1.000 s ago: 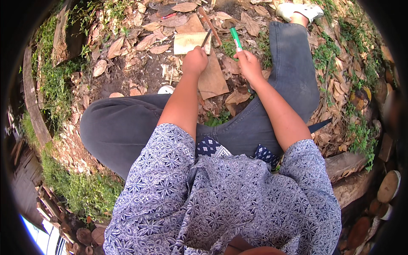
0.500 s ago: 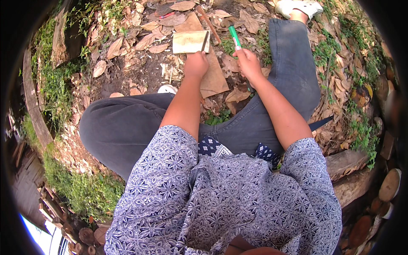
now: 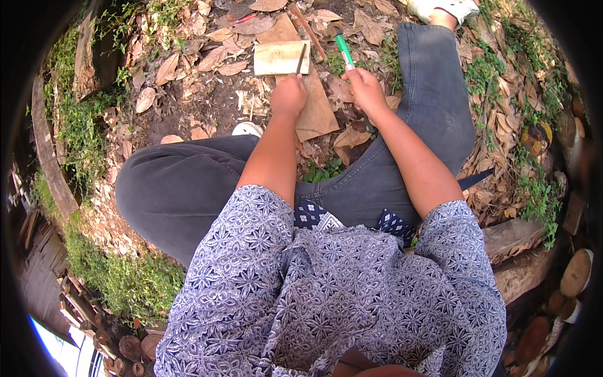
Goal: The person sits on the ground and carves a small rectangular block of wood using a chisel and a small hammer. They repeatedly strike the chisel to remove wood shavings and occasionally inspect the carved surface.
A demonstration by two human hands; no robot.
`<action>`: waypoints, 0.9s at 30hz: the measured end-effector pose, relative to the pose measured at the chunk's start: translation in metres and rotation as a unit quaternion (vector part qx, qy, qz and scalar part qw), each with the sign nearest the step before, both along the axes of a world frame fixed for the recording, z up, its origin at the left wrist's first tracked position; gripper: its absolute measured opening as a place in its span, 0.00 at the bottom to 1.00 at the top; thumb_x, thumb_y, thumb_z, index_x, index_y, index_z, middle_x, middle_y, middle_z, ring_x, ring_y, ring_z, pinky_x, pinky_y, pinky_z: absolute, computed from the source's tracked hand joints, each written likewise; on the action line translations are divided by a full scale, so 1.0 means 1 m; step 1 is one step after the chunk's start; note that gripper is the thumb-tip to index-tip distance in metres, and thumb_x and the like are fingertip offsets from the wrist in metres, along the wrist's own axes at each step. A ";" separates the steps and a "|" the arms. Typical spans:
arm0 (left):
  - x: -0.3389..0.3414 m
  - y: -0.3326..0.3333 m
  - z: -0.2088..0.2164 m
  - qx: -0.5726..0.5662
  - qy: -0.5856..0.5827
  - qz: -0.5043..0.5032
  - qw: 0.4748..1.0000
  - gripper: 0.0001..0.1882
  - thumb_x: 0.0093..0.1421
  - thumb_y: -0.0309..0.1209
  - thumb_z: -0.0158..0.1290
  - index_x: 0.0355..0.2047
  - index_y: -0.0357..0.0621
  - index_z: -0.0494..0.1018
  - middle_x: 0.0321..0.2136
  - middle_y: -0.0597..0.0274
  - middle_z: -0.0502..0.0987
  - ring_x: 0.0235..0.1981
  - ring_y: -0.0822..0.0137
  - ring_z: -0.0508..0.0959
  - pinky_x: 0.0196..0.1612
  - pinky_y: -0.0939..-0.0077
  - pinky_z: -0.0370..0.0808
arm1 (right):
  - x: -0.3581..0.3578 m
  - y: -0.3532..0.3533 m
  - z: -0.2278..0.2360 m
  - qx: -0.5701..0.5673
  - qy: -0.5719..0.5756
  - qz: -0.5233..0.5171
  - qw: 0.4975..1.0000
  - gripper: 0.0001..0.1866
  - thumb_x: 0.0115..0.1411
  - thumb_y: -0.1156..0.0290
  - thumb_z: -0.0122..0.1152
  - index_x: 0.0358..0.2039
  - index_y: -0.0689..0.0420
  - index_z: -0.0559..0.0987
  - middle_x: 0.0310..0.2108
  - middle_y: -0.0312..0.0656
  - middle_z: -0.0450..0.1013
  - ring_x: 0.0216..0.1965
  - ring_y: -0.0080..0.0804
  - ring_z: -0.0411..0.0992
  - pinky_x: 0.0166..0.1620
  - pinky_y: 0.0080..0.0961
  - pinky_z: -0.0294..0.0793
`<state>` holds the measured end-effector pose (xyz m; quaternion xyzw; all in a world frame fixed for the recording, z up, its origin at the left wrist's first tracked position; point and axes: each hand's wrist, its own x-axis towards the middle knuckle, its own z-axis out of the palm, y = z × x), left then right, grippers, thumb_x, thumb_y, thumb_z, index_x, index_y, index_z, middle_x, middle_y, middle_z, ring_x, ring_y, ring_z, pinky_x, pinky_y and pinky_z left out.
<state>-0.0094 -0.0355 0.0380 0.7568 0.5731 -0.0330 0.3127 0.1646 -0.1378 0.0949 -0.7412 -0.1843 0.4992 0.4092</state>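
Note:
I sit on the ground with my legs in dark trousers spread out. My left hand (image 3: pixel 289 94) is closed around a thin dark rod-like tool (image 3: pixel 301 58) whose tip rests on a pale wooden block (image 3: pixel 276 58) lying among dry leaves. My right hand (image 3: pixel 366 91) grips a tool with a green handle (image 3: pixel 343 49), raised above and to the right of the block. A brown flat board piece (image 3: pixel 317 116) lies under and between my hands.
Dry leaves and bare soil cover the ground ahead. A long brown stick (image 3: pixel 308 30) lies beyond the block. A white shoe (image 3: pixel 443 9) shows at the top right. Grass (image 3: pixel 81 125) and a wooden edge run along the left; cut logs (image 3: pixel 575 273) lie at the right.
Both hands have shifted slightly forward. The thin tool's tip now rests on the pale block, and the green-handled tool stays raised at its right.

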 end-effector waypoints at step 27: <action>0.006 0.004 0.013 0.011 0.076 -0.049 0.996 0.20 0.73 0.43 0.39 0.44 0.43 0.77 0.37 0.43 0.83 0.40 0.43 0.84 0.44 0.47 0.80 | -0.022 0.005 0.028 0.128 -0.165 0.104 0.972 0.24 0.70 0.48 0.54 0.38 0.61 0.78 0.18 0.40 0.69 0.20 0.28 0.65 0.27 0.32 0.64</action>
